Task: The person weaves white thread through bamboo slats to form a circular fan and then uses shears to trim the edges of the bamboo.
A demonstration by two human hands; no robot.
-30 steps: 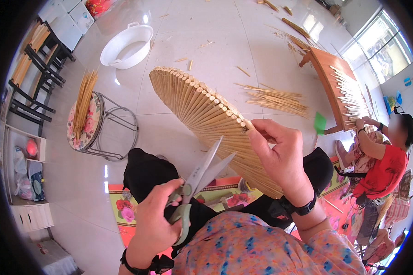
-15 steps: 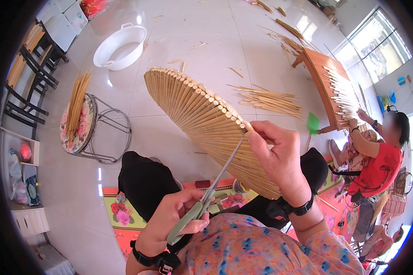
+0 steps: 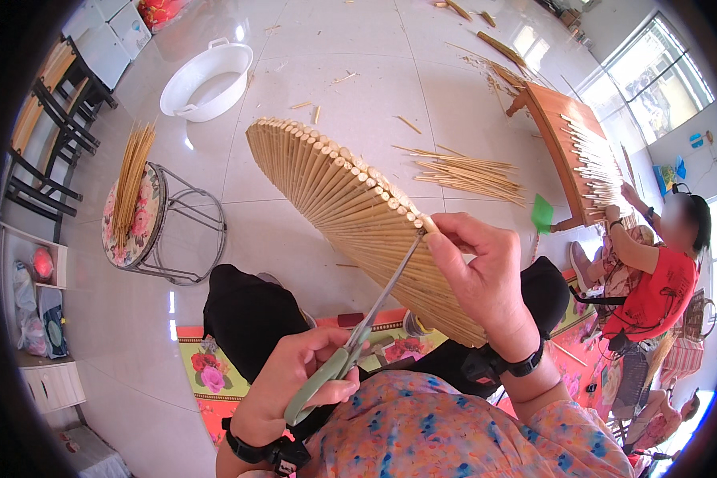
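A round mat of tan reed stalks (image 3: 334, 207) is tilted in front of me, its stalks fanning out in rays and their pale cut ends lining the upper rim. My right hand (image 3: 482, 263) pinches the mat's right rim between thumb and fingers. In my left hand (image 3: 307, 374) is a pair of scissors (image 3: 338, 362) with green handles, fingers wrapped round the grips. The scissors' blades reach up to the rim just beside my right thumb, and their tips are close together there. Whether a stalk is between them is too small to tell.
A flowered stool (image 3: 131, 215) with a reed bundle (image 3: 135, 175) stands left, beyond it a white basin (image 3: 207, 84). Loose stalks (image 3: 470, 175) lie on the floor. At right, a person in red (image 3: 661, 279) works at a wooden table (image 3: 562, 143). Flowered mats (image 3: 203, 370) lie under my legs.
The reed mat's upper end and the scissors have shifted slightly left. Both hands keep their grips.
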